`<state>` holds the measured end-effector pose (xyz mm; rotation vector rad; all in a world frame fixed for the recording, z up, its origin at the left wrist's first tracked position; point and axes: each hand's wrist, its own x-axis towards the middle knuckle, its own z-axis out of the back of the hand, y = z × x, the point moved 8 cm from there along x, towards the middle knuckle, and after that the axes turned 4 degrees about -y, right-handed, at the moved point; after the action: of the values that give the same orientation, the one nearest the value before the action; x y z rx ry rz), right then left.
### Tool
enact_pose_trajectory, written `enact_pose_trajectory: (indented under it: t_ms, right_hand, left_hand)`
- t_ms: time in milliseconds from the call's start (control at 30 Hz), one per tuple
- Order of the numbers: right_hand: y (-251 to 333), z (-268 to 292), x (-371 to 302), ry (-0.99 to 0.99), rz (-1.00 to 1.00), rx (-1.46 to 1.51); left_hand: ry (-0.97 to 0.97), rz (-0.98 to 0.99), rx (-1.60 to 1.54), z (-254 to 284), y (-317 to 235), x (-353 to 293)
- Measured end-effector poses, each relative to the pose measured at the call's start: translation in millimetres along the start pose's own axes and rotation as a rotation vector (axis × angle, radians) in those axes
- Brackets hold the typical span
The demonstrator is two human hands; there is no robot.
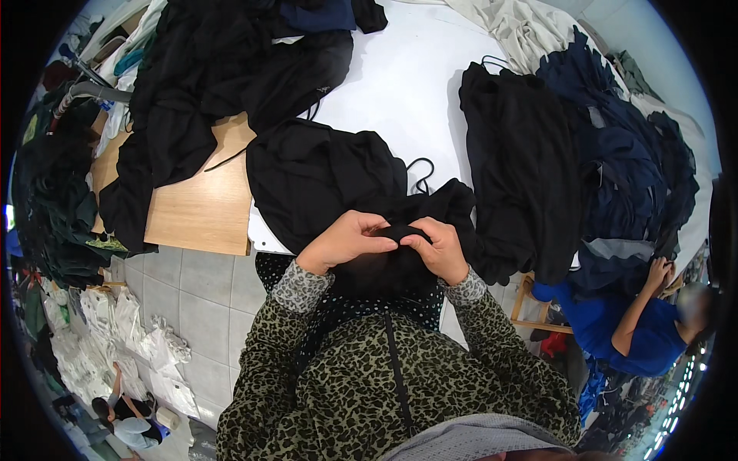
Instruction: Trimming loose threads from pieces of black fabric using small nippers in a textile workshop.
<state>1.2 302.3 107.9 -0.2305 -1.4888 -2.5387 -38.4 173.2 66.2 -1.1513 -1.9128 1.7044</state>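
A black garment [330, 169] with a drawcord loop [421, 175] lies over the table's near edge and hangs down toward my lap. My left hand [350, 240] pinches a fold of its cloth between thumb and fingers. Just to the right, my right hand [440, 250] grips the same fold, thumb nearly meeting the left one. The cloth is stretched between both hands. What part of the garment this fold belongs to I cannot make out.
Black garments [207, 69] heap at the far left over a wooden board [196, 203]. Another black garment [523, 169] lies at the right, beside navy garments [615, 154]. The white tabletop [407, 77] shows between them. A person in blue [630, 330] works at the right; another person [131, 419] is at lower left near white bundles.
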Motion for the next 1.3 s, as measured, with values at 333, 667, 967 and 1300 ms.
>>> enact_pose_trajectory:
  t_ms: [333,667,967,1300]
  right_hand:
    - [15.3,0.3,3.8,-0.130,0.124,0.114]
    - [10.6,-0.2,-5.8,-0.194,0.087,0.051]
    - [18.8,4.5,-5.7,-0.163,0.118,0.021]
    - [19.6,-4.3,-7.3,-0.121,0.149,0.023]
  left_hand:
    - [-0.149,-0.141,0.174,4.8,-7.3,-2.0]
    - [-0.221,-0.326,0.308,2.6,-19.8,-5.1]
    - [-0.358,-0.522,0.342,2.5,-44.5,-22.3]
    - [-0.511,-0.644,0.786,-21.4,-46.9,-20.0]
